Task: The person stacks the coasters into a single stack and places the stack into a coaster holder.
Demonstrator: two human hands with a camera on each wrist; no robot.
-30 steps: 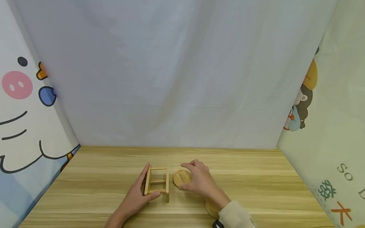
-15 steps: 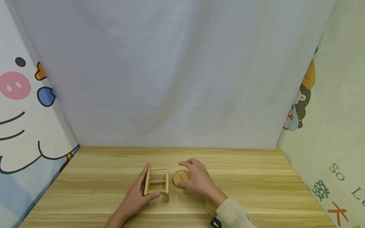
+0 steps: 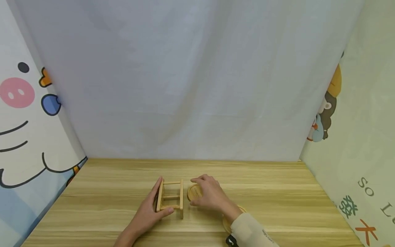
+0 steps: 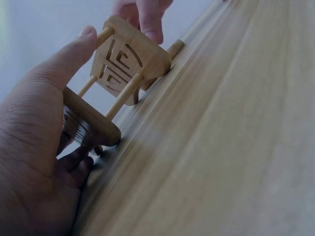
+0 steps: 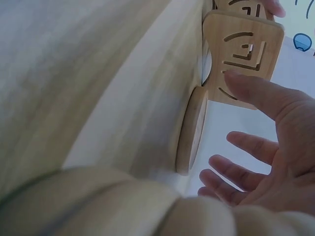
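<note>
My left hand (image 3: 145,215) grips a small wooden rack (image 3: 181,197), thumb along its near side and fingers behind its left panel. In the left wrist view, the rack (image 4: 142,54) has cut-out patterned panels joined by round rods, and stands on the table. A round wooden coaster (image 3: 193,192) lies flat just right of the rack. My right hand (image 3: 213,193) is over that coaster, thumb and fingers spread at its right side. From the right wrist, the fingers look apart from the coaster (image 5: 193,132). The hand partly hides it in the head view.
Under my right wrist lies another round wooden piece (image 3: 226,224), mostly hidden by the sleeve (image 3: 251,231). The wood-grain table (image 3: 277,192) ends at a pale hanging cloth (image 3: 191,103). Printed cloths flank both sides.
My right hand has shifted slightly left over the coaster, covering more of it. More of the round piece under the wrist shows. The left hand and rack have stayed put.
</note>
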